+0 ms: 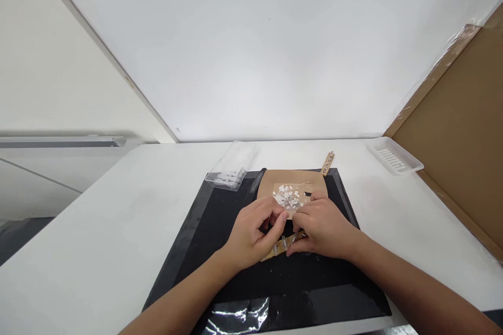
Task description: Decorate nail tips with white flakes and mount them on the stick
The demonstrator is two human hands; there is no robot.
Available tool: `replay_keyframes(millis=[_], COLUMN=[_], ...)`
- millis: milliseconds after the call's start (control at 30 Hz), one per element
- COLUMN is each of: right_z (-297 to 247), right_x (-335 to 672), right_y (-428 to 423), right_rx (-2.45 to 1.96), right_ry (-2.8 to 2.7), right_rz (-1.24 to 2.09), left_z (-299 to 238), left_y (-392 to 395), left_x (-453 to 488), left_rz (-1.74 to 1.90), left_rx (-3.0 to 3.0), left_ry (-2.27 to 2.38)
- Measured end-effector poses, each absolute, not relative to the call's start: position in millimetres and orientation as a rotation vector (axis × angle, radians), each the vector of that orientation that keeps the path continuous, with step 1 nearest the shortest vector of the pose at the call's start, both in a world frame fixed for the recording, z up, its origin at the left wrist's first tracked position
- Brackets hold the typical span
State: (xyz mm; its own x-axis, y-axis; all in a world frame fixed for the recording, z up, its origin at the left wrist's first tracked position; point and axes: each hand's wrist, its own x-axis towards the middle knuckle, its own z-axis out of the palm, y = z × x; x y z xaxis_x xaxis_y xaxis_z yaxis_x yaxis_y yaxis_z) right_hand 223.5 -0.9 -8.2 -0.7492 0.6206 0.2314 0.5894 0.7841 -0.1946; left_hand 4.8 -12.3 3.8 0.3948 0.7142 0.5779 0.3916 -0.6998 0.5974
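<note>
My left hand (253,233) and my right hand (322,227) meet over a black mat (220,272), fingers curled and pinched together. Between them lies a narrow brown strip (281,247) with small clear pieces set along it. Both hands touch or pinch this strip. Just beyond the fingertips lies a brown paper sheet (293,183) carrying a pile of small white pieces (288,198). What the fingertips themselves pinch is too small to make out.
A clear plastic tray (231,167) with white parts sits at the mat's far left corner. A second brown strip (328,162) lies behind the paper. A white tray (395,156) stands at the far right beside a cardboard panel (463,136). The white table (98,230) ends at a white wall.
</note>
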Motion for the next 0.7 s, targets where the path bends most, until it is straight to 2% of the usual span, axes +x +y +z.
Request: replay_keyframes(millis=[300,500,700], right_z=[-0.7,9.7,12.0], right_x=[228.5,237.2,235.9], right_y=[2.2,1.0,-0.6], right_rx=[-0.858,-0.677,-0.636], right_ry=[-2.771,-2.716,-2.736], right_rz=[0.106,0.374,0.470], left_z=[3.0,2.8,4.6], left_y=[-12.3,-11.8,-11.8], left_x=[5.5,4.7,5.0], left_rz=[1.232,1.239,1.283], left_rx=[2.404,2.403,2.399], left_ry=[0.910,0.933,0.952])
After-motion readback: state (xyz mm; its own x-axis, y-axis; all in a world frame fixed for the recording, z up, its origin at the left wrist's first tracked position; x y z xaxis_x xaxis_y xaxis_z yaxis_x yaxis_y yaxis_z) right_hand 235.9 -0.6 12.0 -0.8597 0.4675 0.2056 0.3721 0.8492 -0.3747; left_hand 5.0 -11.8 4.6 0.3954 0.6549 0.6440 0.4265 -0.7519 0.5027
